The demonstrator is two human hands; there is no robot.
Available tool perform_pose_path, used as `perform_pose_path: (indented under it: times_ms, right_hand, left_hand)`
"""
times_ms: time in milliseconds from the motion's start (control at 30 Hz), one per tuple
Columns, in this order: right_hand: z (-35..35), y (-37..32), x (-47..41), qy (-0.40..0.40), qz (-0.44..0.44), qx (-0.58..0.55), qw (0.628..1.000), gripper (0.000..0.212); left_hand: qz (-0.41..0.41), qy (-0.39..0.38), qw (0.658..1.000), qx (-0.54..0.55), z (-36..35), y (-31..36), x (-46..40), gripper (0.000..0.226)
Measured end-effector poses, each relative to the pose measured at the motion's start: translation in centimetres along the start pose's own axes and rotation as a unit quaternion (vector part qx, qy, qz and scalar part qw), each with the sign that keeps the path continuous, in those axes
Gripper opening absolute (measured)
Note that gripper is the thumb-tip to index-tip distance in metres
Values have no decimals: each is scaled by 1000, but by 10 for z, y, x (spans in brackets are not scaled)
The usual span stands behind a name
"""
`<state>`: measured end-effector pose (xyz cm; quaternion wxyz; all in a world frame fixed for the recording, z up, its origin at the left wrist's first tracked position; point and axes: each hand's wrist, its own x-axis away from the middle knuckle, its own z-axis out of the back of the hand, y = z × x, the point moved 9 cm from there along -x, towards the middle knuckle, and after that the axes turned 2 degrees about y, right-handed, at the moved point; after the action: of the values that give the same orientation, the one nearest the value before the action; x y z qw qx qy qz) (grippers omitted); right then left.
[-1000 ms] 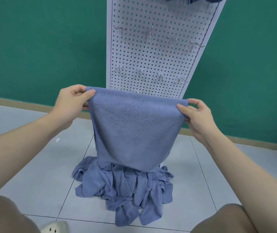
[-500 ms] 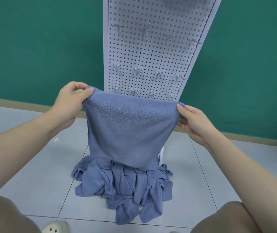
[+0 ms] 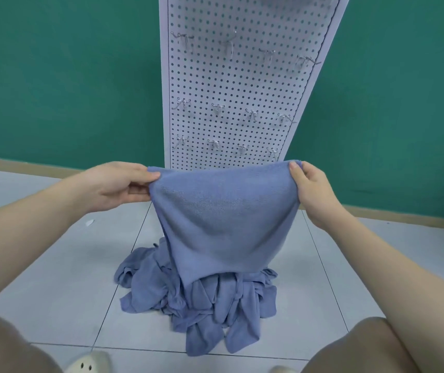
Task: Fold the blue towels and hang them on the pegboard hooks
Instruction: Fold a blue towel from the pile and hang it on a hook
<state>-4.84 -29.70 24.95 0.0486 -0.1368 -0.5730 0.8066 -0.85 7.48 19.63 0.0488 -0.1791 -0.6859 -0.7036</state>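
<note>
Knees, two of them, fill the near corners of the view, with a pale perforated shoe [image 3: 88,364] between them at the near left edge. Beyond the knees two bare forearms reach forward. The left hand [image 3: 119,184] pinches the upper left corner of one blue towel [image 3: 226,219], thumb on top and fingers curled under the cloth. The right hand [image 3: 313,192] pinches the upper right corner the same way, so each grip is clamped on the towel. The towel hangs stretched between the two hands, its top edge roughly level, and its lower edge narrows toward a point above the floor.

Under and behind it lies one heap of blue towels [image 3: 202,300], crumpled and tangled on the floor; how many it holds cannot be told. The floor [image 3: 53,278] is pale grey tile with thin dark joints, and a small white scrap [image 3: 89,222] lies on it to the left.

Farther off stands one white pegboard [image 3: 231,84], upright and leaning slightly in the wide view, just behind the heap. Twelve metal hooks [image 3: 217,109] show on it, in three rows of four, all bare. Behind the board a green wall [image 3: 67,76] meets the floor at a tan skirting strip [image 3: 27,164].
</note>
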Motion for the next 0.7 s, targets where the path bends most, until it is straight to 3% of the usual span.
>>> perform_pose_path:
  times_ms: [133,267,333,467,600,700]
  right_hand:
    - [-7,3,0,-36,-26,-28,999,85]
    - [-28,17,7,-141,-79,-12,987,57]
    - [-33,27,9,-179,-91,21,979,55]
    - [-21,36,2,-146,-65,74,984,60]
    - [-15,40,-2,-108,-55,83,989,35]
    - [-24,40,0,-111,-64,76,989,30]
  left_hand:
    - [-60,10,997,-47,0,9,-2,9]
    - [-101,29,989,-102,3,16,0,13]
    - [-101,55,987,-112,8,14,-1,11]
    - [-94,132,980,-111,29,8,-5,19]
    - [-97,198,967,-126,47,7,-4,19]
    - [-100,230,962,-106,49,8,-3,25]
